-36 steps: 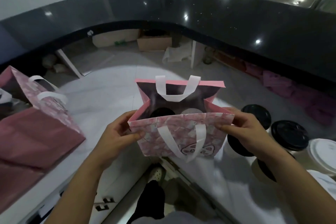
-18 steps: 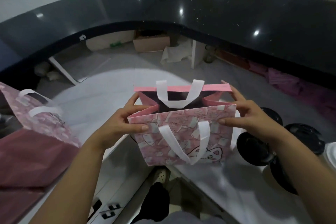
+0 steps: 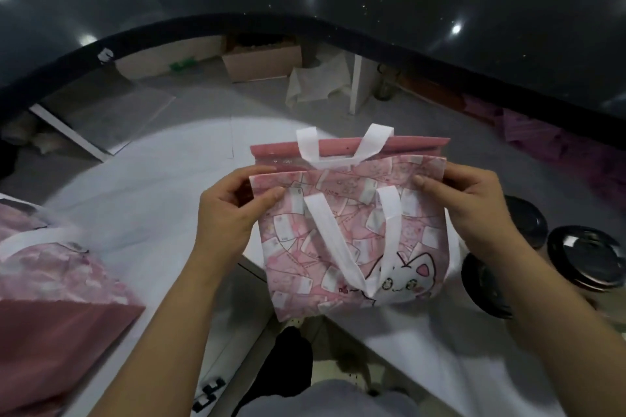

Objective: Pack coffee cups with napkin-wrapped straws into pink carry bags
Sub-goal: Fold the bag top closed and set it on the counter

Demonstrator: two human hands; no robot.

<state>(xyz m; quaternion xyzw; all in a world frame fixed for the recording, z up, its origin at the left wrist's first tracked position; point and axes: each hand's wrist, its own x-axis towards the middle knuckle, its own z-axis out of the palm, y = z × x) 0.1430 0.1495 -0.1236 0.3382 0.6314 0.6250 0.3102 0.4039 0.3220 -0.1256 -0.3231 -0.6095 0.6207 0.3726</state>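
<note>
At desk edge: left hand and right hand, grips pinched on top corners of pink cat-print carry bag, mouth nearly flat. Risk: base slipping off edge; right forearm tipping black-lidded cups beside

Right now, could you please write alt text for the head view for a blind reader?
Left hand and right hand pinch the top corners of a pink cat-print carry bag, its mouth nearly closed, at a white counter. Black-lidded cups stand to its right; another pink bag lies left.
</note>
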